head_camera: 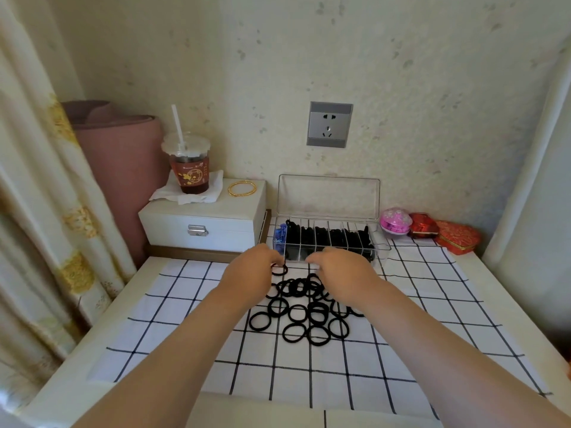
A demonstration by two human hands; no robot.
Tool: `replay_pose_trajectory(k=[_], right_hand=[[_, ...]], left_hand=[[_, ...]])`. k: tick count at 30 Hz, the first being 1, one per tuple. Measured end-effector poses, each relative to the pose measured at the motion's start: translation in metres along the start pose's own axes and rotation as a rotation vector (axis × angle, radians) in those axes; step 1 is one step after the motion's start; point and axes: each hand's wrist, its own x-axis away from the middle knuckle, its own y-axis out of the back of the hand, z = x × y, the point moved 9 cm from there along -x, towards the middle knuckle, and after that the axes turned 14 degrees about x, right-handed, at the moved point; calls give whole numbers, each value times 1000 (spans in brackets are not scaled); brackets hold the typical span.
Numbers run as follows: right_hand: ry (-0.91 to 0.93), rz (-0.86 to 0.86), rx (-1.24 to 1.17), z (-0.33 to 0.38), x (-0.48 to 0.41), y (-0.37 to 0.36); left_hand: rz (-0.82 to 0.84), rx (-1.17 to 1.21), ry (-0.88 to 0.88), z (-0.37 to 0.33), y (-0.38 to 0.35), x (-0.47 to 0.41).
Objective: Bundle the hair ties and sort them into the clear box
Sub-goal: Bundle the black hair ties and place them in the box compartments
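Several loose black hair ties (304, 318) lie in a heap on the checked cloth (173, 319). Behind them stands the clear box (381, 247) with its lid up; its divided slots hold black ties, and the leftmost slot holds blue ones. My left hand (247, 273) reaches over the heap's far left edge, its curled fingers pinching one black tie (279, 269). My right hand (343, 270) hovers over the heap's far right side, fingers bent downward; what they touch is hidden.
A white jewellery case (200, 222) stands at the back left, carrying a drink cup with a straw (188, 168) on a napkin and gold bangles (242, 189). A pink round box (395, 224) and two red boxes (457, 236) sit at the back right. A curtain hangs left.
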Motion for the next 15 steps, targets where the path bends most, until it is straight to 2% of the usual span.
replay_pose_trajectory(k=[4, 6, 10, 12, 15], right_hand=[[16, 131, 139, 9, -9, -19], [18, 126, 139, 8, -11, -17], [16, 105, 111, 7, -7, -5], [-20, 90, 35, 0, -4, 2], [-78, -36, -236, -10, -4, 19]], left_hand=[[108, -173, 41, 7, -18, -6], [77, -217, 38, 6, -19, -9], [114, -280, 88, 10, -22, -8], [93, -265, 42, 10, -21, -7], [131, -183, 55, 13, -19, -6]])
